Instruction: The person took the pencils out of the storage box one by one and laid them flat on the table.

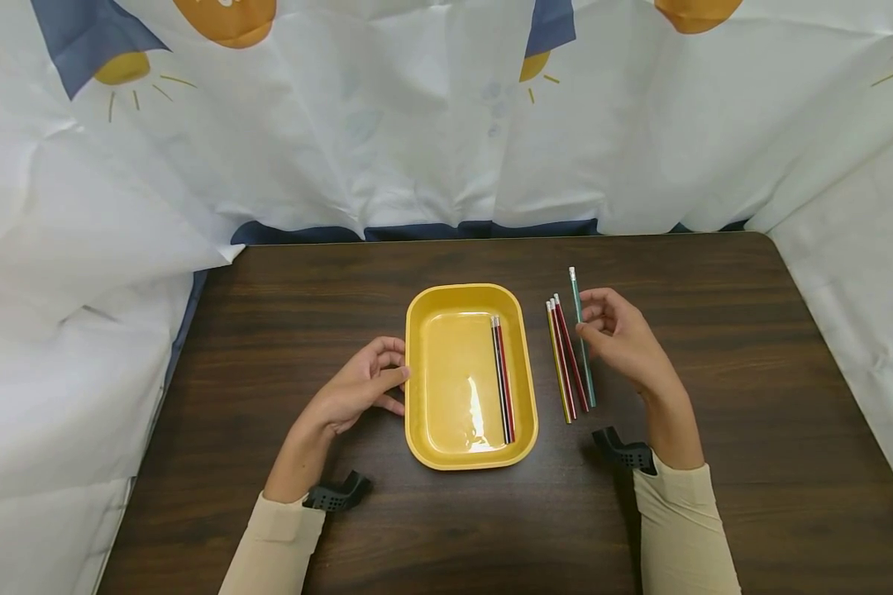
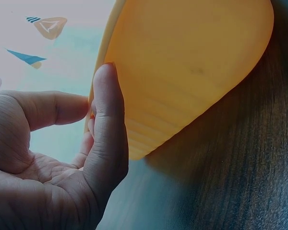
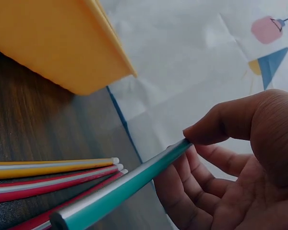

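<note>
The right hand (image 1: 625, 339) pinches a teal pencil (image 1: 584, 355) between thumb and fingers, right of a yellow-striped pencil (image 1: 558, 364) and two red ones (image 1: 571, 355) on the table. In the right wrist view the teal pencil (image 3: 120, 189) slants from the fingertips of the right hand (image 3: 230, 163). A yellow tray (image 1: 446, 459) holds a black pencil (image 1: 500, 380) and a red pencil (image 1: 508, 388) along its right side. The left hand (image 1: 357, 384) grips the tray's left rim, thumb on the edge; the left wrist view shows the left hand (image 2: 62, 148) with fingers against the tray's outer wall (image 2: 192, 62).
The dark wooden table (image 1: 752, 372) lies beneath everything. White printed cloth (image 1: 432, 124) hangs behind the table's back edge and along both sides. Black wrist bands (image 1: 335, 493) sit over the beige sleeves.
</note>
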Motion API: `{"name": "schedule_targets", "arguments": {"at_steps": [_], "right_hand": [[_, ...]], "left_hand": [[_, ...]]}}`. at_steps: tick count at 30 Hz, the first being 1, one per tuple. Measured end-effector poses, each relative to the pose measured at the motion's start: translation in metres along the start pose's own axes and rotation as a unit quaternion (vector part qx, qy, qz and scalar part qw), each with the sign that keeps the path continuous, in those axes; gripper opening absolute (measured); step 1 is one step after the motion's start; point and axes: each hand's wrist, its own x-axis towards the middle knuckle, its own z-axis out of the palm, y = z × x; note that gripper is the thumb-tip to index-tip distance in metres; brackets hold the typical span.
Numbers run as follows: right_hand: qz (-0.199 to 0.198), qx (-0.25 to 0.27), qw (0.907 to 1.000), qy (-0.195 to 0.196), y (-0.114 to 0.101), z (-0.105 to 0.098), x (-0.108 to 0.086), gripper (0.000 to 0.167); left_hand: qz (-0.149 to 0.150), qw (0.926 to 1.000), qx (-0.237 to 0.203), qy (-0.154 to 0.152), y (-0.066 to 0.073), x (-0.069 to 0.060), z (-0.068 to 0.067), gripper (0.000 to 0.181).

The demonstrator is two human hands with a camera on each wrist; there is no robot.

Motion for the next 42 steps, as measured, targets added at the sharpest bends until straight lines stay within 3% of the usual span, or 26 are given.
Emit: {"name": "schedule_targets", "arguments": {"at_steps": [8, 23, 42], "right_hand": [[-0.001, -0.02, 0.9998, -0.003, 0.006, 0.001, 0.003, 0.046], [0.014, -0.114, 0.9933, 0.019, 0.015, 0.004, 0.009, 0.046], [0.024, -0.159, 0.9863, 0.037, 0.022, 0.006, 0.008, 0.047]], "left_hand": [[0.001, 1.0, 0.002, -0.001, 0.001, 0.0, 0.0, 0.051], [0.004, 1.0, 0.005, 0.001, 0.0, -0.001, -0.002, 0.052], [0.008, 1.0, 0.004, -0.005, -0.002, 0.0, -0.002, 0.052]]}}
